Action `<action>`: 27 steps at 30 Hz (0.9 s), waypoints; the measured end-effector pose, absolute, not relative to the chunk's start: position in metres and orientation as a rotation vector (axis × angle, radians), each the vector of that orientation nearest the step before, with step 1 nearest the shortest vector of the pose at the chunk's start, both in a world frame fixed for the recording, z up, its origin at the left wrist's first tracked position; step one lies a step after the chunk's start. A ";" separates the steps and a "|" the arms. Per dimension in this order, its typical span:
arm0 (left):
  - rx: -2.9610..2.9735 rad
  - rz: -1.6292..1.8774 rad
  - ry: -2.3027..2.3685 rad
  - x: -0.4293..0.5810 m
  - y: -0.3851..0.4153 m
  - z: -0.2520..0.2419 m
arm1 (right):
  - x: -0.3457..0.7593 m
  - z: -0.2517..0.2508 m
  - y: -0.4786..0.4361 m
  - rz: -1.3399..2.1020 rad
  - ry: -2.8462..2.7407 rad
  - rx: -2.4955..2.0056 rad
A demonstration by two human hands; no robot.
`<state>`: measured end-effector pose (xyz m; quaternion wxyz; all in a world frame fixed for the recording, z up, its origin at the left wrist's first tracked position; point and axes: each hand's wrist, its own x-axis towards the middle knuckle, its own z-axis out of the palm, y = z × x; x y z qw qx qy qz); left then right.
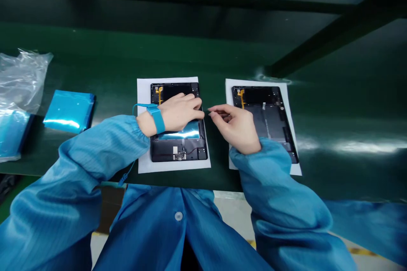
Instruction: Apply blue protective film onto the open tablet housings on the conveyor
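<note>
The left hand (179, 112), with a blue wrist strap (157, 116), lies palm down and ungripping on a blue battery (179, 132) in the left tablet (178, 150). The tablet is an open black shell with its circuitry bare, lying on a white sheet (143, 93). The right hand (237, 129) pinches thumb and forefinger together just beside that tablet's right edge; whether they hold anything cannot be told. Behind it lies the right tablet (270, 118), without a battery. Farther left on the green bench (95, 59) lie a spare blue pack (70, 111) and a plastic bag (22, 78).
</note>
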<state>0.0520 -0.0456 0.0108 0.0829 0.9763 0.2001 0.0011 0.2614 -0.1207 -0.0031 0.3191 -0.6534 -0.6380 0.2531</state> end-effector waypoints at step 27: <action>3.043 -0.155 0.504 0.065 -0.044 0.031 | 0.255 -0.015 -0.123 0.673 -1.793 -1.700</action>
